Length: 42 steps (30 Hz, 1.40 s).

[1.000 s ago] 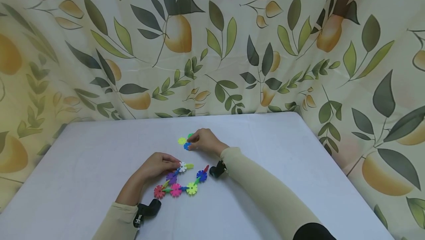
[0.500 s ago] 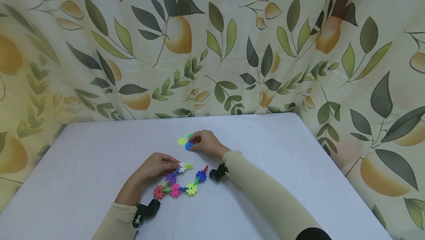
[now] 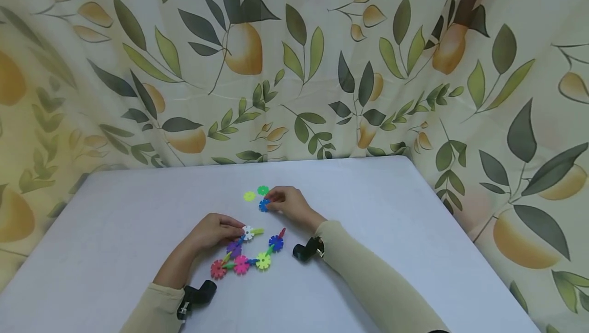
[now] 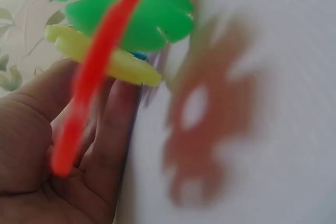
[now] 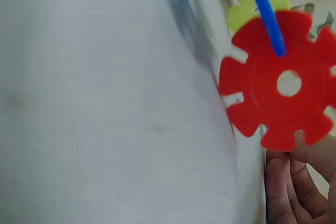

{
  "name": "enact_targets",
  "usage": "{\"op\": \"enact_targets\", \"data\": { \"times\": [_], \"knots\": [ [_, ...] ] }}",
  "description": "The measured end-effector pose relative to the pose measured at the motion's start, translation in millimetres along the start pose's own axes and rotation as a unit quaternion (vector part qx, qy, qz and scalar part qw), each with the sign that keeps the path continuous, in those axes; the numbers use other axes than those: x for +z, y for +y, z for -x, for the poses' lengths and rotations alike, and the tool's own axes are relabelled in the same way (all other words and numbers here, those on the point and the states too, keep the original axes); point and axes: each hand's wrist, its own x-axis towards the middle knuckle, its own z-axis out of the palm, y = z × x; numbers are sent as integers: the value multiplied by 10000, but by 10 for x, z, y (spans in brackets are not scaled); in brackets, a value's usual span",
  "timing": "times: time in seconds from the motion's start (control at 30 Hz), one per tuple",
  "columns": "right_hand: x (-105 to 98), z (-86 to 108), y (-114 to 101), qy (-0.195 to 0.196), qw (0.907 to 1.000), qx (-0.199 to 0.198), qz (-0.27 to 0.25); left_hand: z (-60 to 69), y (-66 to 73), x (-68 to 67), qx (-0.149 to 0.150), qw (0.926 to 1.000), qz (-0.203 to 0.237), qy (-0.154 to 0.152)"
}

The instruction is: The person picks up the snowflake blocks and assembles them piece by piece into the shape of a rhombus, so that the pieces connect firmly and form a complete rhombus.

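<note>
A curved chain of slotted plastic snowflake discs lies on the white table, with a purple disc, a red disc and a pink disc among its links. At its upper end, my left hand pinches the white disc. Farther back, my right hand holds a loose blue disc between thumb and fingers. In the left wrist view, a green disc and an edge-on red disc partly hide the fingers. A large red disc stands before the right hand in its wrist view.
Two loose discs, one yellow and one green, lie just beyond the blue one. The white table ends at a fruit-patterned curtain. Black cameras are strapped to both wrists.
My right hand has drawn the blue disc slightly nearer and right, away from the yellow and green discs, so the green one shows fully. The left hand stays on the white disc.
</note>
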Motion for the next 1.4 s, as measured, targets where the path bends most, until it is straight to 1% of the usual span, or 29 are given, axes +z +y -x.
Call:
{"op": "enact_targets", "data": {
  "times": [0.13,0.23,0.3,0.37,0.47,0.6,0.7,0.8,0.93,1.0,1.1,1.2,1.4],
  "knots": [
    [11,71,57,-95,9992,188,-335,23,-21,-28,-39,10000,37,77],
    [20,126,75,-268,9971,265,-663,31,-54,-84,-61,9998,153,87],
    [28,163,70,-351,9950,331,-872,28,-78,-128,-36,9998,148,86],
    [42,198,55,-365,9926,416,-1079,16,-91,-175,-18,9999,78,89],
    [66,230,37,-343,9886,566,-1356,-17,-90,-248,83,9998,-166,71],
    [92,241,3,-389,9837,681,-1621,-92,-63,-334,297,9989,-372,-16],
    [111,240,-11,-366,9836,753,-1597,-152,-57,-358,381,9981,-460,-128],
    [130,229,-14,-288,9843,861,-1517,-184,-73,-352,259,9982,-502,-176],
    [156,209,-34,-260,9865,895,-1350,-179,-113,-342,1,9988,-481,-28],
    [168,199,-53,-276,9881,875,-1236,-170,-129,-342,-57,9992,-406,36],
    [179,193,-88,-285,9890,905,-1139,-155,-133,-346,-46,9994,-322,69],
    [180,193,-111,-327,9890,885,-1136,-146,-128,-345,-1,9994,-333,102],
    [177,203,-110,-564,9885,700,-1217,-159,-122,-322,-37,9996,-251,110]
  ]
}}
